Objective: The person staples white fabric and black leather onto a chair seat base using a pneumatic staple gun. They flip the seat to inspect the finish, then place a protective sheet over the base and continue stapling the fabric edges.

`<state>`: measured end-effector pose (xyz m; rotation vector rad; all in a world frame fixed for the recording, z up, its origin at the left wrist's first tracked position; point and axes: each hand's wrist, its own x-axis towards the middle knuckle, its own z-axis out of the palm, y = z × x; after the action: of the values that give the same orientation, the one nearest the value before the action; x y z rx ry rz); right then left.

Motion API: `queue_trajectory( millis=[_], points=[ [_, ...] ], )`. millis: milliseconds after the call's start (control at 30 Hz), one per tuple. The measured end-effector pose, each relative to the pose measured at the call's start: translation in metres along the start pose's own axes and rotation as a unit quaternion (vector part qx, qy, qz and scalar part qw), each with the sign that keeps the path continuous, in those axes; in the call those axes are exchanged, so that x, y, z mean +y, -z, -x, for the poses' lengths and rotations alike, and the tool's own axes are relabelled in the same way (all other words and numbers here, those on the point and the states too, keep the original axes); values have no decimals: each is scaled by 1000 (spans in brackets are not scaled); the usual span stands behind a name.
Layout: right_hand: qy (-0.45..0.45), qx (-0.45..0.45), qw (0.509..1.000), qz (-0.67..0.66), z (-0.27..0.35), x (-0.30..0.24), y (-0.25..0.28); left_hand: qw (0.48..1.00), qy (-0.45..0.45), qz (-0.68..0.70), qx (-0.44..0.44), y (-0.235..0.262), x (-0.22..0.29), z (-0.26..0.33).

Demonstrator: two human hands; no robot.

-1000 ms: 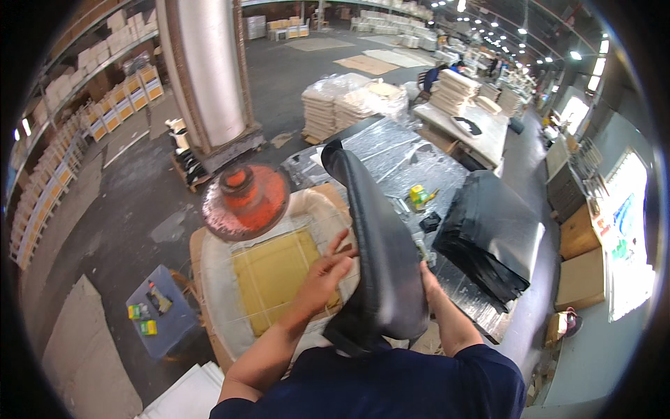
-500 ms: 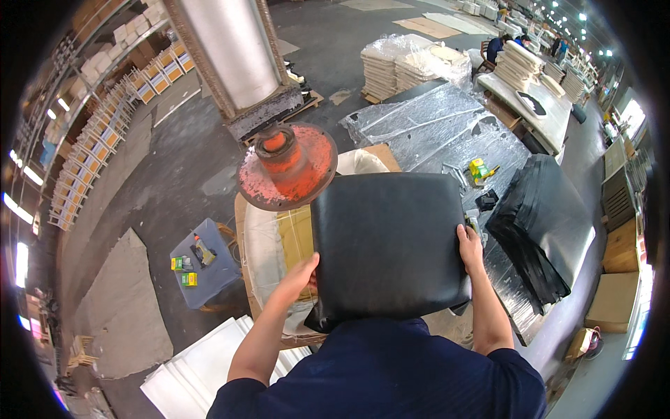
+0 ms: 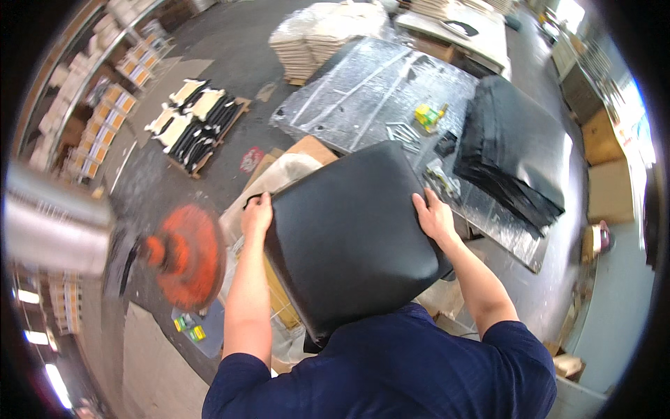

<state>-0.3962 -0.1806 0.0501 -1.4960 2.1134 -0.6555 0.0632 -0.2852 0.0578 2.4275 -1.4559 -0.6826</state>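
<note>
- The left hand (image 3: 257, 213) grips the left edge of a black upholstered seat cushion (image 3: 349, 234), fingers curled together over the rim, thumb side on the face.
- The right hand (image 3: 434, 218) clamps the opposite edge near the upper right corner, fingers wrapped around behind the cushion and out of sight, thumb lying on the front.
- Between the two hands the cushion is held up in front of the person's chest, tilted, its lower edge close to the dark blue shirt (image 3: 391, 370).
- By its look it is padded over a stiff base with a smooth, leather-like cover: probably light to moderate in weight and somewhat slippery, so opposite edges, where the cover wraps round the board, seem the surest hold.
- Just beyond the left fingers lies a pale plastic-wrapped bundle (image 3: 286, 174), and further left an orange round pad (image 3: 185, 255) on a silver cylinder (image 3: 52, 227).
- Past the right fingers stands a foil-covered table (image 3: 363, 105) with small tools and a yellow-green object (image 3: 427, 115).
- Further right of that hand lies a stack of black covers (image 3: 520, 157).
</note>
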Motion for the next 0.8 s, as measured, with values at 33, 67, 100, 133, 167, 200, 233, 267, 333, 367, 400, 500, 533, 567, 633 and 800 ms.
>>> queue_trajectory(
  millis=[33,67,100,133,167,200,233,267,333,367,400,500,533,567,633,800],
  points=[
    [-6,0,1000,4,-1,0,-2,1000,7,5,1,-4,-4,-6],
    [-18,-8,1000,2,-2,6,-2,1000,11,13,-2,-12,-5,-11],
    [-6,-11,1000,-22,-6,-1,-6,995,19,96,-5,0,-22,-21],
    [1,-14,999,-36,-9,-1,-8,983,29,181,-19,0,-33,-28],
    [4,-14,999,-50,-12,18,-1,964,67,245,-73,-14,-23,-32],
    [25,-13,996,-80,-19,27,5,956,93,270,-72,-11,-20,-43],
    [39,-13,993,-109,-22,40,12,926,101,344,-118,-12,-9,-46],
    [-25,-81,974,-209,-23,44,14,887,127,415,-155,-12,-12,-43],
    [-135,-215,877,-407,-29,36,15,848,143,489,-146,-5,-31,-36],
    [-228,-284,839,-405,-30,37,21,840,117,516,-122,-3,-46,-26],
    [-208,-283,855,-382,-30,40,27,828,86,545,-100,-2,-54,-19],
    [-181,-226,882,-371,-28,89,58,839,69,539,-19,-37,-57,28],
    [-165,-235,883,-372,-31,72,49,848,73,523,46,-33,-79,56],
    [-126,-217,904,-347,-33,75,55,847,92,523,29,-39,-83,75],
    [-104,-209,916,-325,-43,49,44,835,103,539,36,-41,-93,105],
    [16,-177,954,-241,-60,16,10,903,105,412,64,-57,-77,135]
  ],
)
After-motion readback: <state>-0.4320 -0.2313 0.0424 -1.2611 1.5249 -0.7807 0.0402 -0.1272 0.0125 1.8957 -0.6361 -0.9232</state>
